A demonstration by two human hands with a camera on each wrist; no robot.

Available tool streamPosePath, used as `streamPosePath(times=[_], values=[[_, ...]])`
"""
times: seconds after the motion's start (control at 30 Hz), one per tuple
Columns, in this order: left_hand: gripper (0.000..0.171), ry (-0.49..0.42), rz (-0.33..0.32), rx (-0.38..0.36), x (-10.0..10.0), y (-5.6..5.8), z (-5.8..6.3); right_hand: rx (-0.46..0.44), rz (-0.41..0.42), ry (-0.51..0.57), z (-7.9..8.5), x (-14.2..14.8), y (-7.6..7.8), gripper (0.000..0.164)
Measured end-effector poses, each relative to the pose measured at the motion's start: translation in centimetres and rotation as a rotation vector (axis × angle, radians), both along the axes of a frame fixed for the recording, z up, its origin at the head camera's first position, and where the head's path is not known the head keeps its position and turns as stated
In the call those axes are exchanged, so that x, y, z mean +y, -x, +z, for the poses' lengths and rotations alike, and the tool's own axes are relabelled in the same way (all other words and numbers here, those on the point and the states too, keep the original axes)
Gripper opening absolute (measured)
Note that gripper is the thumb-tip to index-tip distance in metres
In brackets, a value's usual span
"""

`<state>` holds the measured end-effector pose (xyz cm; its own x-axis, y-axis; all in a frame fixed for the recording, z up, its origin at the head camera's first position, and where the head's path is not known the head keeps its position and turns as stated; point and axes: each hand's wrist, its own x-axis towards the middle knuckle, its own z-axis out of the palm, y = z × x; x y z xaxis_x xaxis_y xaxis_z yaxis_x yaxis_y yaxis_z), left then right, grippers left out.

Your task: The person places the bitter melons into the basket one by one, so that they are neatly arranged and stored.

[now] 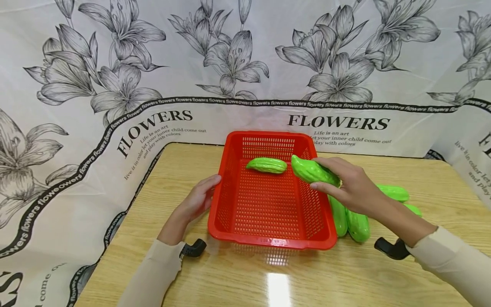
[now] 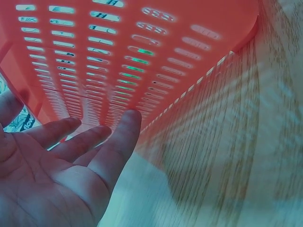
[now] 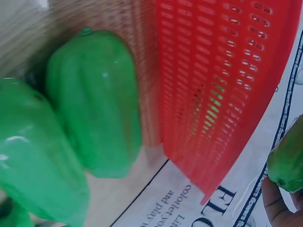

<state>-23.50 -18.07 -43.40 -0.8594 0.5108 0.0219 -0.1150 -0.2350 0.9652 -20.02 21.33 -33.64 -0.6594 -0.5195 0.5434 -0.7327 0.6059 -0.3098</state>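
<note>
A red plastic basket [image 1: 268, 243] with slotted walls stands on the table, and one green ridged vegetable, like a bitter melon [image 1: 266, 165], lies inside near its back wall. My left hand [image 1: 197, 198] touches the basket's left side; in the left wrist view its fingers [image 2: 116, 146] reach along the outer wall, fairly straight. Over the basket's right rim, my right hand [image 1: 350, 183] grips another green vegetable [image 1: 312, 170] between thumb and fingers. That held vegetable [image 3: 289, 161] shows at the right edge of the right wrist view.
Several more green vegetables [image 1: 357, 225] lie on the wood-grain table [image 1: 184, 277] just right of the basket, partly hidden under my right arm. A white floral cloth [image 1: 245, 115] hangs behind the table and along its left side.
</note>
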Motion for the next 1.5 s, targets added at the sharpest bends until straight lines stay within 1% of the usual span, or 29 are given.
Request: streamPosePath(times=[0.07,0.17,0.27,0.43,0.53,0.77,0.97,1.13,1.3,1.4,1.5], values=[[0.054,-0.001,-0.005,0.003,0.0,0.0,0.0,0.003,0.028,-0.002,0.2,-0.6,0.2,0.059],[0.054,-0.003,-0.002,-0.002,0.1,0.0,-0.1,-0.011,0.037,-0.03,0.4,-1.5,0.6,0.056],[0.053,0.0,0.006,-0.011,0.0,-0.1,-0.2,-0.05,0.031,-0.079,0.7,-2.4,1.1,0.051],[0.053,0.001,0.003,-0.013,-0.1,-0.1,-0.3,-0.153,0.004,-0.17,1.1,-3.7,2.2,0.044],[0.053,0.002,0.003,-0.013,-0.1,-0.2,-0.2,-0.211,-0.011,-0.218,1.4,-4.4,2.9,0.044],[0.053,0.009,-0.001,-0.004,-0.3,-0.4,-0.2,-0.285,-0.01,-0.291,1.8,-6.1,4.8,0.044],[0.054,0.023,0.013,0.008,-0.5,-0.3,-0.1,-0.366,0.008,-0.409,1.2,-7.9,6.8,0.047],[0.053,0.033,0.015,0.015,-0.3,0.0,-0.1,-0.409,-0.011,-0.418,1.1,-9.1,8.3,0.045],[0.055,0.024,0.002,0.011,0.0,0.2,-0.1,-0.45,-0.057,-0.416,1.8,-9.7,9.4,0.049],[0.055,0.018,0.001,0.009,0.0,0.2,-0.1,-0.449,-0.064,-0.412,2.3,-10.1,9.9,0.051],[0.055,0.015,0.001,0.011,-0.1,0.2,-0.1,-0.45,-0.06,-0.408,2.6,-10.5,10.3,0.049]])
